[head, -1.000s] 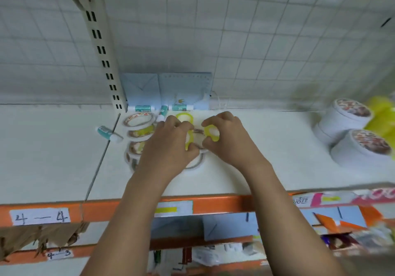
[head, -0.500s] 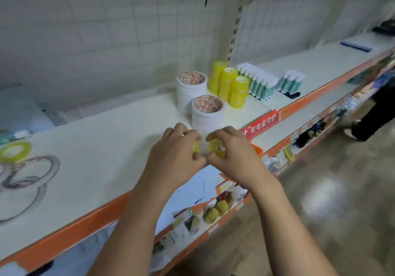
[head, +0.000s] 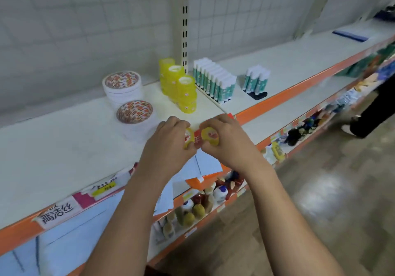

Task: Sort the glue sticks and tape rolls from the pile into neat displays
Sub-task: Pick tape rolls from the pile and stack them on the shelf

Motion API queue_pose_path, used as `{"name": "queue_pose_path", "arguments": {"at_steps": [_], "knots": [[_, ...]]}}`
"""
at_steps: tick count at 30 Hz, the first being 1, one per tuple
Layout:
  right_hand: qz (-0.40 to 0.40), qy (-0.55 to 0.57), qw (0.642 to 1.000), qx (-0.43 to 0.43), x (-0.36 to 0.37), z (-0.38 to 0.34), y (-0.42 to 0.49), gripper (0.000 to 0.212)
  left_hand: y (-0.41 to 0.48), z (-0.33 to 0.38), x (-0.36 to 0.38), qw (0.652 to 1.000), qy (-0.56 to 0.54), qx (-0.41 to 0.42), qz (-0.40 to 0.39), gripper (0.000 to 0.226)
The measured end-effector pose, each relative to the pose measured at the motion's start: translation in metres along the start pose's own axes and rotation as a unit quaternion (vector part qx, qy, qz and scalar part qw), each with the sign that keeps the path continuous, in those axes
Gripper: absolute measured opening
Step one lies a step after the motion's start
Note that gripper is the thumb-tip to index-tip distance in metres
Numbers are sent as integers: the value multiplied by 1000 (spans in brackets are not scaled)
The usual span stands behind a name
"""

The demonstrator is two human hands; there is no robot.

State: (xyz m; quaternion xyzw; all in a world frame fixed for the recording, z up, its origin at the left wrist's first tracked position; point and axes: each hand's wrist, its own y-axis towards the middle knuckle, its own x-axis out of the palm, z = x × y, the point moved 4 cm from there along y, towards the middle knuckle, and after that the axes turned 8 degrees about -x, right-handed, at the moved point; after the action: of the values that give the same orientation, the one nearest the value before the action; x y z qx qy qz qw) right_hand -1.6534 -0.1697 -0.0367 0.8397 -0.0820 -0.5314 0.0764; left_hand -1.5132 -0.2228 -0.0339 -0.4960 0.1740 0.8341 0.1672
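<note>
Your left hand (head: pixel 168 147) has its fingers clamped on one yellow roll (head: pixel 189 138), and your right hand (head: pixel 229 145) on a second roll (head: pixel 210 137), over the shelf (head: pixel 64 147) edge. At twelve o'clock, tape stacks (head: pixel 178 83) and glue sticks (head: pixel 213 81) already stand neat; these two look left to place.

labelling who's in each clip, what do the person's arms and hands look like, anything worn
Nothing worn shows. The left hand and right hand are bare: no gloves, no rings on the fingers in view. Both forearms are bare to the frame's bottom edge, with no sleeve, watch or bracelet visible.
</note>
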Motion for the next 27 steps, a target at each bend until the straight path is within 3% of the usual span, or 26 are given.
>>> {"name": "queue_pose_path", "arguments": {"at_steps": [5,9,16,27], "knots": [[10,17,1000,-14,1,17,34,47,27,1,0,1000,-5,2,11,47],[2,27,1000,-15,12,30,65,64,49,-3,2,1000,-3,-5,23,48],[-31,48,998,21,33,57,99,77,72,-8,11,999,10,-34,26,47],[-66,114,989,-62,34,76,112,70,83,-6,35,990,0,-127,59,53]]}}
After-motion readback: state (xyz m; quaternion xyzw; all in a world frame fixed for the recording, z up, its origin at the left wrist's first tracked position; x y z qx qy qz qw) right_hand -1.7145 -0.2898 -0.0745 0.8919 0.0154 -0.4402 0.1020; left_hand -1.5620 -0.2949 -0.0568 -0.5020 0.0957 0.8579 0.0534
